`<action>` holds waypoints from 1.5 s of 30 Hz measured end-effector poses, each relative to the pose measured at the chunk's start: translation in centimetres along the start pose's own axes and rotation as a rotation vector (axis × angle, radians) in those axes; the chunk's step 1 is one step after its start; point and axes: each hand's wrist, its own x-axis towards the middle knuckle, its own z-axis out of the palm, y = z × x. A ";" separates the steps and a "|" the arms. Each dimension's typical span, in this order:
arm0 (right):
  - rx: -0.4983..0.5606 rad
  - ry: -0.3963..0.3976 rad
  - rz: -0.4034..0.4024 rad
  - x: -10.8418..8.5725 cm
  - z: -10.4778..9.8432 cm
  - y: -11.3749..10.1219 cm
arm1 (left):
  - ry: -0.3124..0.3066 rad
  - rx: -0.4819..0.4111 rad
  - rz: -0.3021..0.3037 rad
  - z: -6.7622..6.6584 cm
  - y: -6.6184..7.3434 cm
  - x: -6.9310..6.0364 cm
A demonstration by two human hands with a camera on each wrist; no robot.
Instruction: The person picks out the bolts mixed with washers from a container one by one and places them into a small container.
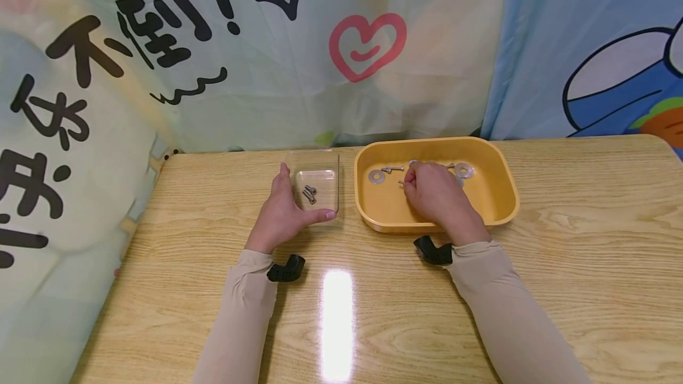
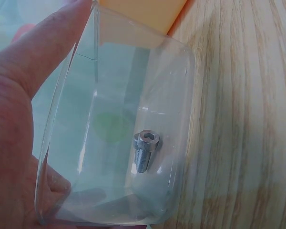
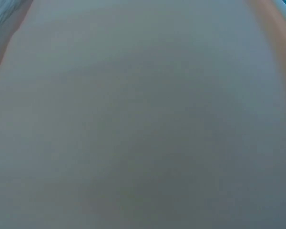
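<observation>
My left hand [image 1: 280, 209] grips a clear plastic box [image 1: 329, 185], its thumb along the near edge and its fingers at the left side. Several metal screws [image 1: 310, 190] lie inside; the left wrist view shows a socket-head screw [image 2: 145, 143] on the floor of the box [image 2: 190, 71], beside the hand [image 2: 19, 95]. Inside the yellow tray [image 1: 389, 218], my right hand [image 1: 439, 194] reaches down with bent fingers. A small screw end [image 1: 401, 182] shows beside its fingertips; whether they pinch it is hidden. The right wrist view is blurred and mostly filled by a pale surface.
Around the right hand in the tray are a washer [image 1: 376, 176] and screws [image 1: 392, 169] on the left, with more washers [image 1: 464, 170] on the right. The box and tray stand side by side near the back of the wooden table [image 1: 576, 224], before a printed curtain [image 1: 427, 76].
</observation>
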 end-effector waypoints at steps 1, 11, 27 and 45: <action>0.003 0.002 0.004 0.0 0.0 0.0 | -0.001 0.000 0.000 0.0 0.0 0.0; 0.034 0.019 0.029 0.0 -0.1 -0.4 | -0.004 -0.007 -0.007 0.0 0.0 -0.1; 0.052 0.078 0.005 -0.1 -0.2 -1.1 | 0.005 0.003 0.009 0.0 0.0 0.0; 0.093 0.170 -0.060 -0.3 0.3 -2.0 | -0.004 0.001 -0.007 0.0 0.0 0.0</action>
